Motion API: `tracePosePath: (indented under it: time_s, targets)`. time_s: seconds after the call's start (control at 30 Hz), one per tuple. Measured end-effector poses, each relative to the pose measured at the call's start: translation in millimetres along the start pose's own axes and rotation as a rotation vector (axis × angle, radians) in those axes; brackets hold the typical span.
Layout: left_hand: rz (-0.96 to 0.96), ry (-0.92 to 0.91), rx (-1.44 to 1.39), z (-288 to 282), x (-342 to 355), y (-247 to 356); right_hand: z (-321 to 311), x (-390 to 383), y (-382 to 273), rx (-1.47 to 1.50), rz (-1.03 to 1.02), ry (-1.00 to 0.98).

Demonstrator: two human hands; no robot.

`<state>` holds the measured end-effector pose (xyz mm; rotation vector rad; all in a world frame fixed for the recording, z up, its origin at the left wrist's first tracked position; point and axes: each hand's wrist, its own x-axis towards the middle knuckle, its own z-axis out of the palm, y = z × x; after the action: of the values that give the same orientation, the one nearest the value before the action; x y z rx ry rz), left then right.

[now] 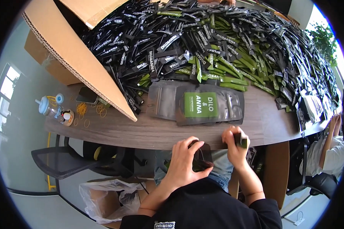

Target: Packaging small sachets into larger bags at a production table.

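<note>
Close to my lap, at the table's front edge, my left hand [182, 163] is curled round a dark pouch [205, 153], whose mouth looks spread apart. To its right, my right hand [235, 150] is closed on a small bundle of black and green stick sachets [243, 142]; how many is hidden by the fingers. Just beyond both hands lie flat black stand-up pouches [231, 108], overlapping, the top one with a green label. A huge heap of black and green stick sachets [187, 45] covers the table behind them.
At the left, a cardboard box [80, 68] leans its flap over the table. Near it are a blue-lidded bottle [51, 108], loose rubber bands [81, 109] and a phone [87, 95]. A bag-lined box [107, 202] stands below left. Another person's arm [326, 147] shows at right.
</note>
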<state>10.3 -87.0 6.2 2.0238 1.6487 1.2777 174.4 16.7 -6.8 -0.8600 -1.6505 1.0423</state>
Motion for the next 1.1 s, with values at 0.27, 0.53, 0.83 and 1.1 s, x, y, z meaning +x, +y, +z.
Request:
tracePosePath:
  time_s: [0.27,0.53,0.83,1.1]
  targets:
    - [-0.01,-0.052,0.058,6.4,6.5,3.2,-0.7,-8.7,-19.5,0.527,-0.084,-0.036]
    - [0.062,0.07,-0.03,10.7,4.3,4.8,14.5,-18.5,-37.7,0.884,0.298,-0.181]
    - [0.014,0.066,-0.014,7.6,6.7,7.9,12.6,-25.2,-38.5,0.626,0.146,-0.182]
    - [-0.04,0.011,0.027,11.3,7.2,11.6,22.4,-27.9,-44.9,0.958,0.062,0.063]
